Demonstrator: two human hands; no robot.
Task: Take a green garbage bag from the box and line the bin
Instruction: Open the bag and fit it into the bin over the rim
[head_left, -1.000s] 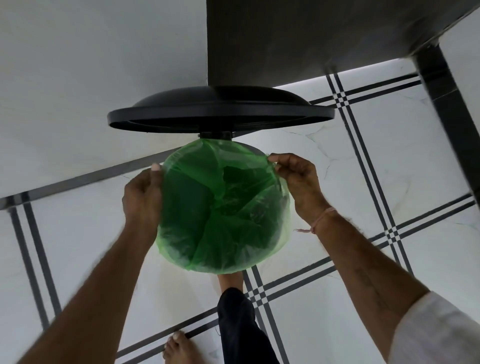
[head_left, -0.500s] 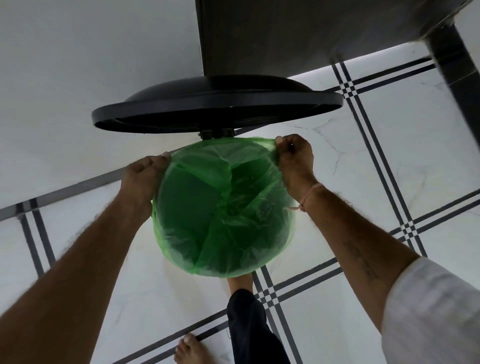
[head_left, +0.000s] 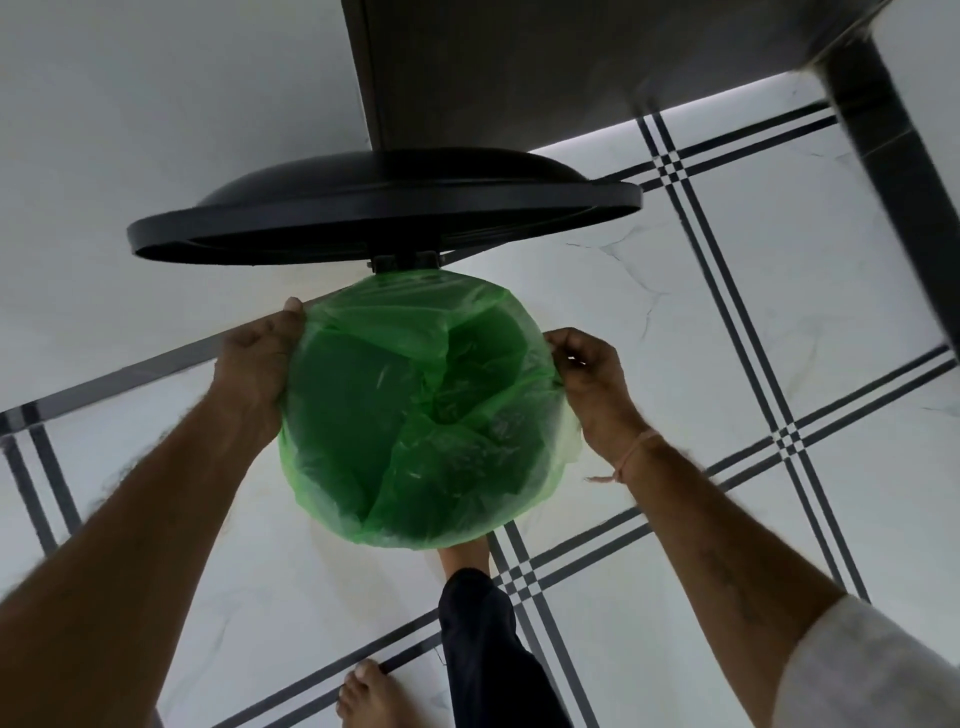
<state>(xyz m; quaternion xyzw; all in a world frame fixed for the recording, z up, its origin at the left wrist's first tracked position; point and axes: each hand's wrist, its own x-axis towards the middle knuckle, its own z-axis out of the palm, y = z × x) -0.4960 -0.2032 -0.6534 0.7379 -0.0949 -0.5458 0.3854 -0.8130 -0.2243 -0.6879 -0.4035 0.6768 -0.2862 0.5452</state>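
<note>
Pinching green garbage bag (head_left: 415, 415) edge with our right hand (head_left: 592, 384) at bin's right rim; our left hand (head_left: 254, 371) pressed flat on bag at left rim. Bag stretched over bin mouth, sagging inside. Black lid (head_left: 384, 213) raised behind. Bare foot (head_left: 363, 696) on tiled floor (head_left: 727, 364).

Green garbage bag (head_left: 415, 415): thin translucent plastic, crumpled inward, its mouth folded out over the round rim and hanging in a loose skirt down the outer wall. Bin (head_left: 387, 262): round, standing on the pale tiled floor near the dark skirting, almost wholly covered by the bag. Black domed lid (head_left: 384, 208) raised open on its rear hinge.
</note>
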